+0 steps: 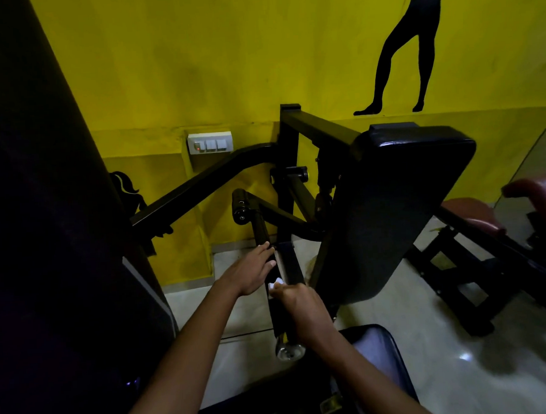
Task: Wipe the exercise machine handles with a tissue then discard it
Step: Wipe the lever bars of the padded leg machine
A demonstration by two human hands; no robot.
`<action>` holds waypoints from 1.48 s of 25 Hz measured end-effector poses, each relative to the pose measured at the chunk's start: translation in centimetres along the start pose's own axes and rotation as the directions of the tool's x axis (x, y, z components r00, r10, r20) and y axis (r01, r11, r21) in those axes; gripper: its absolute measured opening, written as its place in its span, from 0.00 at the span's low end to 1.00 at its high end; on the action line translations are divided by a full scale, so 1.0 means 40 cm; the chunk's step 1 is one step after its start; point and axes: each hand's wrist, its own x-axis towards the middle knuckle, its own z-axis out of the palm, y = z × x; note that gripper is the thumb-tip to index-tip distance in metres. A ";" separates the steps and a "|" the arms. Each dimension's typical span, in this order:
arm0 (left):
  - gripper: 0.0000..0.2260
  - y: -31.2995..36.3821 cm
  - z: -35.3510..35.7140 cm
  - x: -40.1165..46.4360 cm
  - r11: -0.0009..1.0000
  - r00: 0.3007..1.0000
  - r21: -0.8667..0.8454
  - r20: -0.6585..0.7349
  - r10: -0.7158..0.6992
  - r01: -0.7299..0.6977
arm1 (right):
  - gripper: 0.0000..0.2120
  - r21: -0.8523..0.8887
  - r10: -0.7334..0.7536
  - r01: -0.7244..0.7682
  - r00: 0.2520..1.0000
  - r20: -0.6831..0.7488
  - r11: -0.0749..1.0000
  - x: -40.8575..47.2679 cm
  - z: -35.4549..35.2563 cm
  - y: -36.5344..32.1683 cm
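A black exercise machine handle (279,320) runs from a chrome end cap (288,351) up toward the machine's frame. My right hand (299,306) is wrapped around this handle with a white tissue (276,282) bunched at the thumb side, pressed against the bar. My left hand (253,269) rests higher on the same bar, fingers extended and laid flat against it, holding nothing. A second short handle with a round black end (240,205) sticks out further up.
A large black back pad (389,210) stands just right of the handle. The seat cushion (377,356) lies below my right arm. A dark column (44,218) fills the left. A yellow wall with a switch plate (210,143) is behind; another machine (489,258) stands right.
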 end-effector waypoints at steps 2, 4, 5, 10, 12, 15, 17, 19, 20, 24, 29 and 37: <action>0.22 0.012 0.003 -0.017 1.000 1.000 0.004 0.000 -0.005 0.005 | 0.03 -0.045 0.002 -0.001 1.000 0.031 0.999 -0.018 -0.019 -0.017; 0.22 0.021 0.006 -0.027 1.000 1.000 0.017 -0.006 -0.009 0.010 | 0.04 -0.072 0.017 -0.013 0.998 0.058 0.997 -0.037 -0.033 -0.029; 0.22 0.023 0.007 -0.030 1.000 1.000 0.021 -0.009 -0.015 0.015 | 0.05 -0.076 0.017 -0.012 0.998 0.063 0.997 -0.046 -0.036 -0.033; 0.21 0.037 0.019 -0.040 0.999 0.999 0.037 -0.025 -0.026 0.027 | 0.07 -0.071 0.013 -0.008 0.998 0.068 0.997 -0.094 -0.041 -0.046; 0.21 0.038 0.022 -0.042 0.999 0.999 0.037 -0.036 -0.027 0.029 | 0.04 -0.040 -0.008 0.010 0.998 0.057 0.999 -0.111 -0.045 -0.046; 0.21 0.039 0.023 -0.041 0.999 0.999 0.034 -0.046 -0.021 0.022 | 0.04 0.022 -0.038 0.036 0.997 0.069 0.999 -0.128 -0.056 -0.046; 0.22 0.033 0.024 -0.040 1.000 0.998 0.020 -0.054 -0.018 0.019 | 0.06 0.075 -0.037 0.029 0.994 0.103 0.997 -0.120 -0.072 -0.035; 0.22 0.018 0.024 -0.035 0.999 0.997 -0.024 -0.066 -0.033 0.032 | 0.11 0.159 0.002 -0.021 0.993 0.119 0.987 -0.089 -0.094 -0.016; 0.23 0.008 0.023 -0.030 0.998 0.996 -0.053 -0.075 -0.049 0.045 | 0.14 0.208 0.043 -0.066 0.993 0.112 0.976 -0.068 -0.104 -0.006; 0.22 -0.029 0.015 0.004 0.992 0.989 -0.108 -0.119 -0.084 0.072 | 0.18 0.289 0.240 -0.238 0.970 0.029 0.927 0.042 -0.120 0.033; 0.22 -0.092 0.008 0.088 0.988 0.982 -0.137 -0.162 -0.098 0.076 | 0.16 0.372 0.440 -0.395 0.897 -0.042 0.840 0.206 -0.034 0.108; 0.24 -0.199 -0.015 0.251 1.000 0.986 0.002 -0.167 -0.030 0.031 | 0.13 0.495 0.618 -0.529 0.786 -0.020 0.689 0.478 0.093 0.201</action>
